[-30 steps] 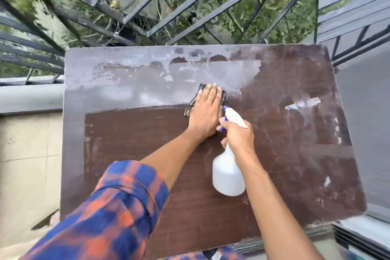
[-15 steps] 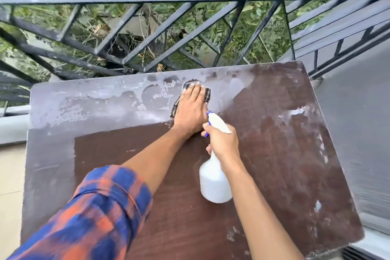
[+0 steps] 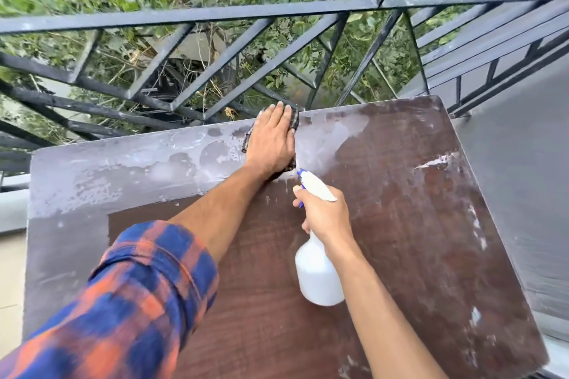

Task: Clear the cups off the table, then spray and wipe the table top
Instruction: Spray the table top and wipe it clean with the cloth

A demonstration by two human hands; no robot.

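Head view, read left to right. A checked sleeve (image 3: 138, 286) is seen at lower left, the forearm reaching out over the table top (image 3: 400, 224). No cups are seen on the table. A pale, dusty band is shown along the left and far sides, with darker brown wood in the middle and at the right.

The left hand (image 3: 271, 138) is laid flat, fingers straight and together, pressing a dark cloth (image 3: 295, 120) at the far edge of the table, just in front of the railing (image 3: 215, 14). The spray bottle (image 3: 318, 271) is gripped at its neck by the right hand (image 3: 323, 215), fingers curled round the trigger, and is held over the middle of the table. Whether its base touches the wood cannot be told.

The bottle's long axis is laid from near to far, base toward the person. The nozzle is pointed away and slightly left, at the wrist of the left hand.

Two risks are judged. A further outward stroke could carry the cloth over the edge and through the railing. A squeeze now would probably wet the left hand instead of the dusty band.
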